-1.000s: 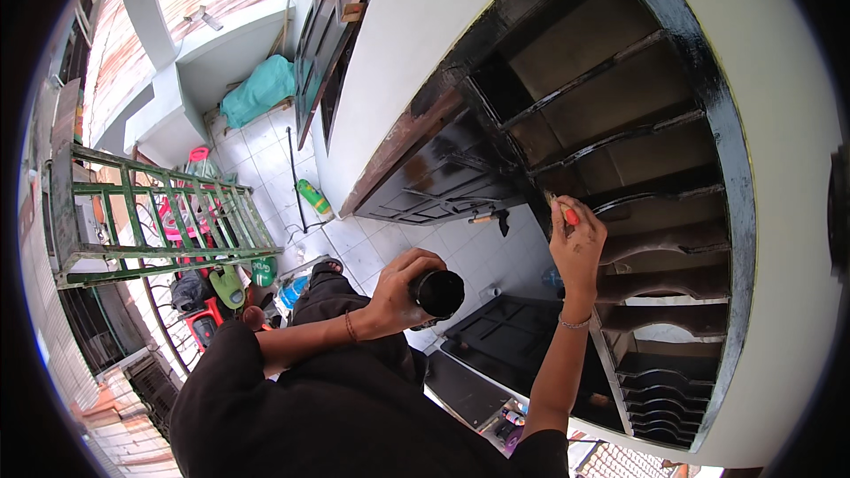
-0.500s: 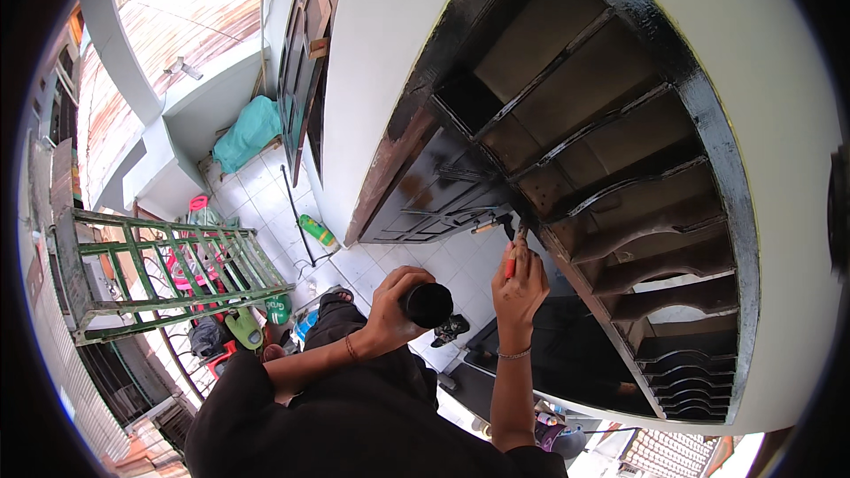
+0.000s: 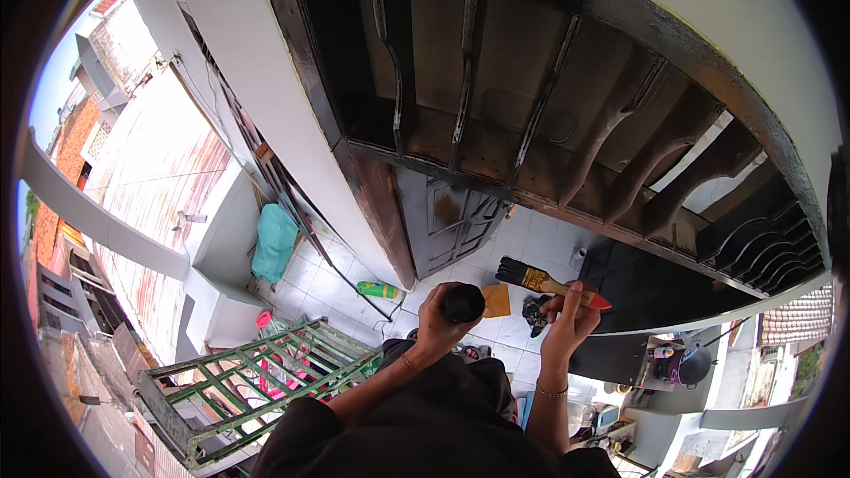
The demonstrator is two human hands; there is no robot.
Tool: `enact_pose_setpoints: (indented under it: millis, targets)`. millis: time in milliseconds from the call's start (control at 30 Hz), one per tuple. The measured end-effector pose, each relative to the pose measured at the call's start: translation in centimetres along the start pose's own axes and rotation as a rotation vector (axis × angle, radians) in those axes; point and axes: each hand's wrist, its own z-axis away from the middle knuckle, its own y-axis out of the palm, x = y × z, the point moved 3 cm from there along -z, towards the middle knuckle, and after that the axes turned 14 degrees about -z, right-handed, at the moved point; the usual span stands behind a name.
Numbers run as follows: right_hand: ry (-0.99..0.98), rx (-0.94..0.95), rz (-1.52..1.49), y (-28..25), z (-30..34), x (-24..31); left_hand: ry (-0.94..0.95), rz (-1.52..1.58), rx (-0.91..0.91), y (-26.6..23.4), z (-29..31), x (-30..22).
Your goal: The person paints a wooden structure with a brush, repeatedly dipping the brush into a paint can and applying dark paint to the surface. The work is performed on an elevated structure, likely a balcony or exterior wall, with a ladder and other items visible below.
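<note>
My left hand [image 3: 432, 326] is wrapped round a dark round container [image 3: 463, 304] with black inside or on its top; I cannot tell which. My right hand [image 3: 571, 323] grips a paintbrush [image 3: 556, 285] by its handle, which is red at the end. The brush lies nearly level, its dark bristles pointing left toward the container but apart from it. Above both hands spans a dark wooden frame with wavy slats [image 3: 469, 62], partly glossy black and partly dull brown. Below its lower bar, a dark panelled door [image 3: 452, 221] stands ajar.
A green ladder-like frame [image 3: 266, 381] stands at the lower left. On the white tiled floor lie a green bottle [image 3: 378, 289] and a teal-covered bundle [image 3: 276, 243]. A tan square piece [image 3: 497, 300] shows beside the container. A white wall [image 3: 292, 150] borders the frame.
My view has turned, so the slatted frame now spans overhead. The brush has come away from the woodwork and swung level, bristles to the left. Both hands keep their holds.
</note>
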Motion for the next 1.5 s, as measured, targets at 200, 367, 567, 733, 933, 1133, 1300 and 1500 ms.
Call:
enact_pose_setpoints:
  millis: [200,367,567,733,933,1133,1300,1500]
  targets:
    - [-0.127,0.283,0.097,-7.3,-3.5,5.3,0.018,0.098,0.146,10.9,0.3,-5.7]
    - [-0.145,0.419,0.345,-14.2,-7.4,7.2,0.126,0.043,0.164,18.2,0.7,-10.3]
    - [-0.170,0.509,0.553,-20.8,-11.4,8.0,0.168,0.029,0.142,25.6,2.6,-13.7]
    - [-0.305,0.569,0.580,-23.2,-13.2,8.6,0.197,-0.016,0.089,29.1,4.1,-15.0]
    - [-0.229,0.629,0.602,-25.3,-13.6,10.3,0.180,-0.025,0.059,30.7,6.5,-17.7]
    - [-0.239,0.649,0.590,-26.9,-14.1,10.1,0.152,-0.049,0.054,32.0,7.3,-18.7]
    - [-0.264,0.620,0.518,-30.7,-18.3,10.2,0.153,-0.021,0.034,37.4,6.7,-20.3]
    - [-0.259,0.600,0.472,-36.1,-22.8,13.2,0.175,0.015,0.042,43.6,6.7,-24.0]
